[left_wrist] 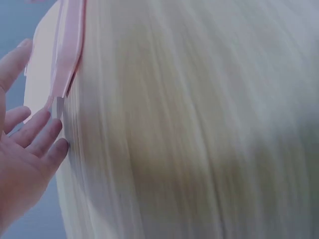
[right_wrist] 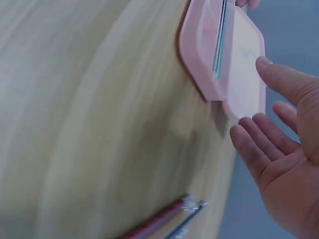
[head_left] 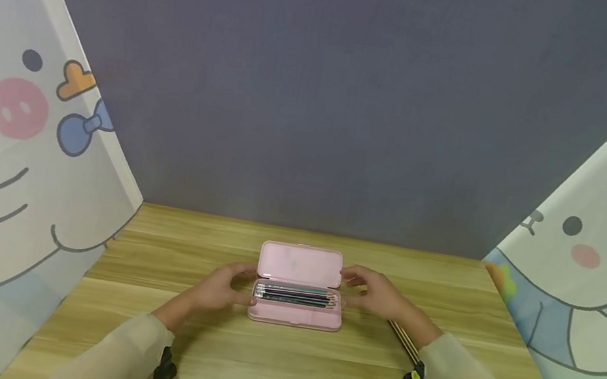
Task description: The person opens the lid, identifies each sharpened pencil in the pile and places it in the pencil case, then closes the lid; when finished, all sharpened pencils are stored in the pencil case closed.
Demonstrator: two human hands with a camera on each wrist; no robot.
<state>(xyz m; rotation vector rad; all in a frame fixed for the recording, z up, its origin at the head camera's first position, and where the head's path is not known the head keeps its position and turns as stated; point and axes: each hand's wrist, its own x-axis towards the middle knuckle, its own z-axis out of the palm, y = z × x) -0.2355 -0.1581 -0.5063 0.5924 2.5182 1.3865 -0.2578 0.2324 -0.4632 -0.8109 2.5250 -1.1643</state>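
Observation:
A pink pencil case (head_left: 279, 315) lies on the table, its lid (head_left: 300, 263) folded back away from me. Several pencils (head_left: 295, 295) lie side by side in the rear part of its tray. At the left end is my left hand (head_left: 216, 288), thumb and fingers spread around that side; whether they touch it is hard to tell. My right hand (head_left: 376, 292) is beside the lid's right edge. In the right wrist view its fingers (right_wrist: 251, 149) are extended, holding nothing, close to the case (right_wrist: 194, 55).
More pencils (head_left: 404, 343) lie on the wooden table (head_left: 263, 369) under my right forearm. A grey panel (head_left: 318, 99) stands behind the table. Cartoon-printed panels (head_left: 12, 183) flank it on both sides.

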